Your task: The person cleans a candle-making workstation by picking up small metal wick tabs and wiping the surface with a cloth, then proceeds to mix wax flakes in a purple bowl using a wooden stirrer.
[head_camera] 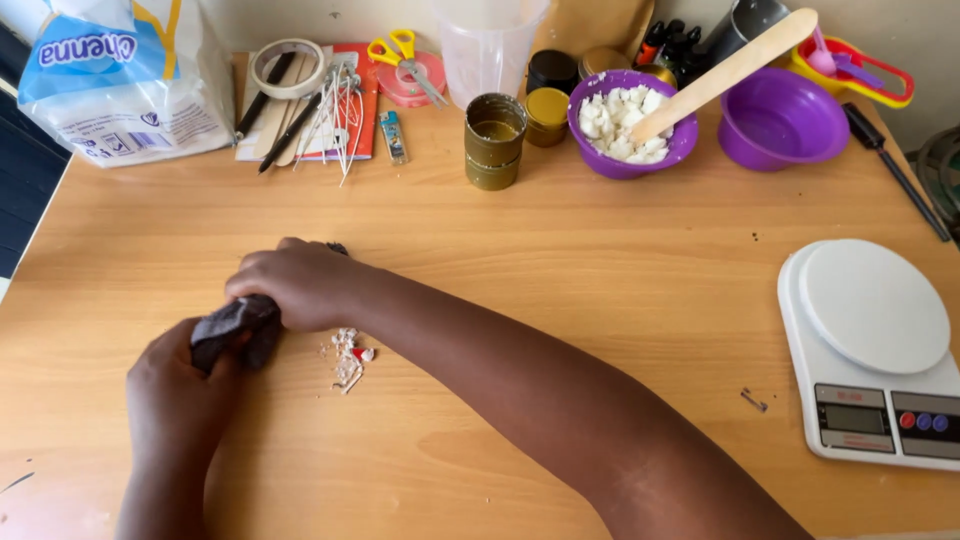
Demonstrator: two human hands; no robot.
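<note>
My left hand (175,395) and my right hand (295,283) meet at the left of the wooden table (600,260). Both close around a small dark lump (232,325), soft like cloth or wax; I cannot tell which. The right hand covers its top, the left grips it from below. Just right of the hands lies a little heap of white crumbs with a red speck (349,362).
Along the back: a white-and-blue bag (120,75), tape roll (287,67), wicks (335,110), scissors (405,62), clear jug (487,45), gold tins (494,140), a purple bowl of white chunks (625,125) with a wooden stick (725,72), another purple bowl (780,120). A white scale (872,345) sits right.
</note>
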